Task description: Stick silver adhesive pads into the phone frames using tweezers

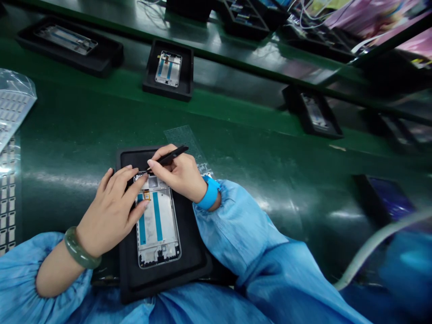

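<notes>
A phone mid-frame with two blue strips lies in a black foam tray close to my body. My right hand, with a blue band at the wrist, is closed around black tweezers. Their tip points down at the upper left edge of the frame. My left hand lies over the frame's left side with its fingers stretched out. Its fingertips touch or nearly touch the frame's top left, close to the tweezer tip. What lies right at the tip is too small to make out.
More black trays with phone frames stand along the back: one tray at far left, another tray at centre, and one at right. Clear sheets of small parts lie at left. A transparent sheet lies beyond my right hand.
</notes>
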